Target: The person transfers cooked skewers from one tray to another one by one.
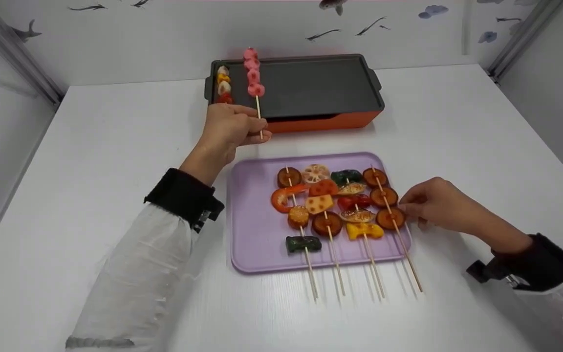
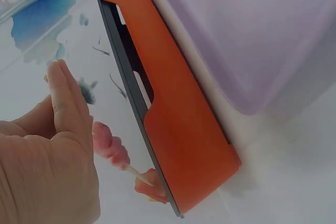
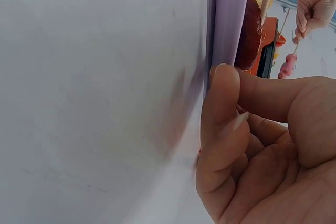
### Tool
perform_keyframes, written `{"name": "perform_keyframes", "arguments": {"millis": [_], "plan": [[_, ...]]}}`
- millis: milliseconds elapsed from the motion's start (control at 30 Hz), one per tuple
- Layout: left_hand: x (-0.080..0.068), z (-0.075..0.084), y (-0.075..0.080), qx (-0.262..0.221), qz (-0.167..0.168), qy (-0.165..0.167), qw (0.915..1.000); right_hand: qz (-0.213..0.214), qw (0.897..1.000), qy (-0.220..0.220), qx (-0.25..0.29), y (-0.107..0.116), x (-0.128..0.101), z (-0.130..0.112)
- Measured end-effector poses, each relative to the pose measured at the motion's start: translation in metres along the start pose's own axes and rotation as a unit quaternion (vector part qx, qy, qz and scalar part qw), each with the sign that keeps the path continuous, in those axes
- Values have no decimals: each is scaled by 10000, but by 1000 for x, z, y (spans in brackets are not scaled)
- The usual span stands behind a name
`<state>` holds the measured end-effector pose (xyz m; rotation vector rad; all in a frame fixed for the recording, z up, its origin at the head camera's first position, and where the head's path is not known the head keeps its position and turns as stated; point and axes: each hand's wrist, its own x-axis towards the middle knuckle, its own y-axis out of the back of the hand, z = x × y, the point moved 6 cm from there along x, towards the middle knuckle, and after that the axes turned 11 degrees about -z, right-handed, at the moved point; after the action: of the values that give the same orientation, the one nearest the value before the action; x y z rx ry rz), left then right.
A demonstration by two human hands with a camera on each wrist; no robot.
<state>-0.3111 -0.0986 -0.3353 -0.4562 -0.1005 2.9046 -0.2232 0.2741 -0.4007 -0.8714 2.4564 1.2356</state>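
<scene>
The pink skewer (image 1: 253,73) is pinched by the left grip (image 1: 230,128) over the grill pan (image 1: 320,85); the purple tray (image 1: 249,234) rim is touched by the right grip's (image 1: 433,203) curled fingers

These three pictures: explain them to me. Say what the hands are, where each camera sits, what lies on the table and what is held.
No machine here: a person works with two bare hands. The wide picture comes from a camera on the head, looking down; the other two come from cameras on each wrist.

On the white table stand a dark grill pan on an orange base and a purple tray holding four food skewers. One mixed skewer already lies on the pan.

The left hand pinches the stick of a pink skewer over the pan. The right hand touches the tray's right edge, by the skewer of brown slices.
</scene>
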Motion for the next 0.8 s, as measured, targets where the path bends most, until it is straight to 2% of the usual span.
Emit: {"name": "perform_keyframes", "arguments": {"millis": [133,333,533,800], "plan": [[-10,-2,-5,-134,-207,24,9997,7,10000,-14,-17,-1,-1,-1],[-29,-14,-11,-324,-457,131,9983,19,10000,-81,-10,0,-2,-2],[-61,-30,-10,-155,-625,127,9978,8,9999,-111,-97,0,-1,-4],[-100,-55,-16,-187,-728,339,9966,-20,9999,-74,-121,-1,0,-2]]}}
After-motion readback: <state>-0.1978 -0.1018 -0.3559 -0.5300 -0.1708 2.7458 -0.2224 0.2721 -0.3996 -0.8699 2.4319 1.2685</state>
